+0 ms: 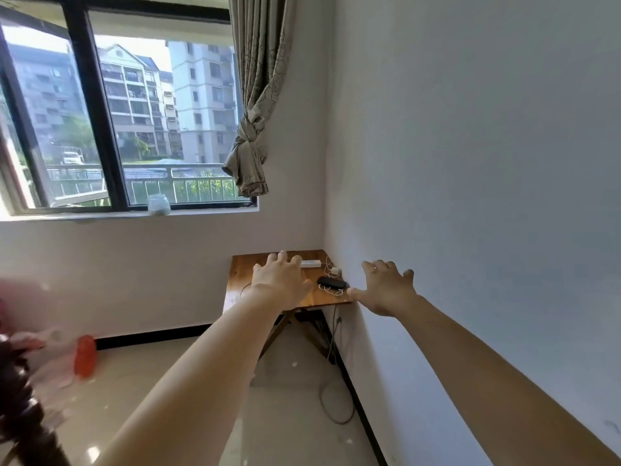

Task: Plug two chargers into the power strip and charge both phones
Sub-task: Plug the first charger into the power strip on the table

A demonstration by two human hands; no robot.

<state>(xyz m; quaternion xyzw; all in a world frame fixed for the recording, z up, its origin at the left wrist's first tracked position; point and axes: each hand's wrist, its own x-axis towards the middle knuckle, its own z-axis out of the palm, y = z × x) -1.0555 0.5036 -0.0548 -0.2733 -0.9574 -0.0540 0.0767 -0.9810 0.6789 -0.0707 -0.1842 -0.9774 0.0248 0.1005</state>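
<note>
Corner table [242,274] bounded by 2 walls, rear and right. Obstacles cluster at its right side: white power strip [311,263], charger [335,271], dark phone [332,283], loose cables [331,290]. Bare wood at left and front edges offers free approach.

White walls [470,146] meeting in a corner. Small wooden desk [242,274] tucked there on crossed legs. Black-framed window [94,112] at left, bright daylight, apartment blocks outside. Knotted beige curtain [255,112] beside it. Jar [159,204] on the sill. Glossy pale tiled floor [285,415], black skirting.
</note>
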